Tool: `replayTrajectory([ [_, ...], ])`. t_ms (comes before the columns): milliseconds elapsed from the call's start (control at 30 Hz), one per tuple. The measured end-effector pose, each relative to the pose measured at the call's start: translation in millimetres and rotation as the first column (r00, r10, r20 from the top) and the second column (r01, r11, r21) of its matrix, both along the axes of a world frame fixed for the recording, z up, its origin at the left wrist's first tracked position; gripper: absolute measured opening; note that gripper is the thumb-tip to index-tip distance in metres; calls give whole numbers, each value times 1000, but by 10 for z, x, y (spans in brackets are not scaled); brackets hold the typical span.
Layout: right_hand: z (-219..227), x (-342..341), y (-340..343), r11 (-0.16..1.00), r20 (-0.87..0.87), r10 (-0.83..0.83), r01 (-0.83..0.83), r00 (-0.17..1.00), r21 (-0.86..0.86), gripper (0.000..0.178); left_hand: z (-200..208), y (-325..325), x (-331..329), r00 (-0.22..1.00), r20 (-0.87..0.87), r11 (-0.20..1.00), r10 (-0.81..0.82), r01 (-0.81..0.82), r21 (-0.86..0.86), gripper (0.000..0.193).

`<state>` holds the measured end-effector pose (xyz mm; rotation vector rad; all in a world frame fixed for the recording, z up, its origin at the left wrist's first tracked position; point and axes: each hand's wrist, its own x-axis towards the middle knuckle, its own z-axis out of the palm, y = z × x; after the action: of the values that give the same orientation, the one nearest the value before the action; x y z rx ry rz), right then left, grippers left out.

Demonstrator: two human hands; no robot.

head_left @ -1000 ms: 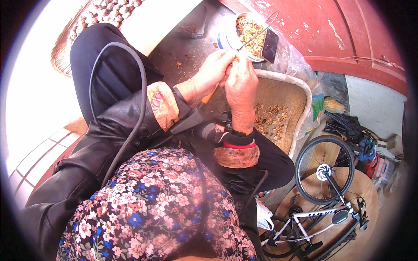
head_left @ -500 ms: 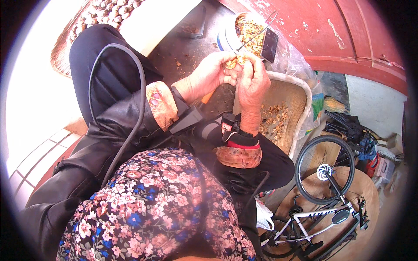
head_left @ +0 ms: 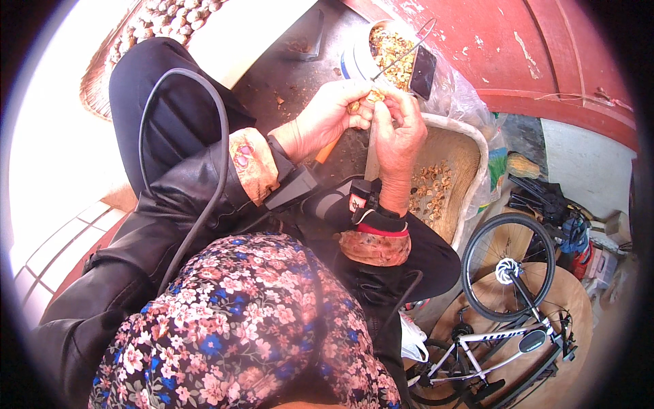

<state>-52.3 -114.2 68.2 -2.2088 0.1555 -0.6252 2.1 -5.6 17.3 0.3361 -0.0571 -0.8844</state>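
My left hand [head_left: 330,112] is closed by the fingertips around a yellow-brown walnut piece [head_left: 353,107], partly covered by the fingers. Close against it, my right hand [head_left: 400,133] pinches another pale walnut piece [head_left: 375,96] between thumb and fingers. Just beyond the hands stands a white-and-blue bucket [head_left: 349,60], filled with broken walnut bits [head_left: 394,51]. Under my right wrist lies a pale, worn basin [head_left: 470,136] with scattered walnut pieces [head_left: 430,187] in it. An orange-handled tool [head_left: 327,149] shows below my left hand; its working end is hidden.
A dark phone [head_left: 423,71] rests by the bucket, next to clear plastic [head_left: 453,88]. A wicker basket [head_left: 92,88] of round, walnut-like things is at far left. A white bicycle [head_left: 504,334] occupies the right side. Crumbs dot the dark floor [head_left: 293,82]. A red door [head_left: 504,48] stands beyond.
My right hand has shifted slightly right and its fingers have turned the walnut piece. The piece in my left hand has moved slightly left and down, and shows less.
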Motion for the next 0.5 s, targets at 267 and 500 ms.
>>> replayTrajectory([
  [267,-3,-5,-15,999,36,-30,30,999,13,20,-18,-11,23,992,-113,990,-58,43,-133,22],
  [500,35,-23,12,990,1,-74,73,997,122,18,-11,-2,33,994,-102,987,-35,18,-160,20],
])
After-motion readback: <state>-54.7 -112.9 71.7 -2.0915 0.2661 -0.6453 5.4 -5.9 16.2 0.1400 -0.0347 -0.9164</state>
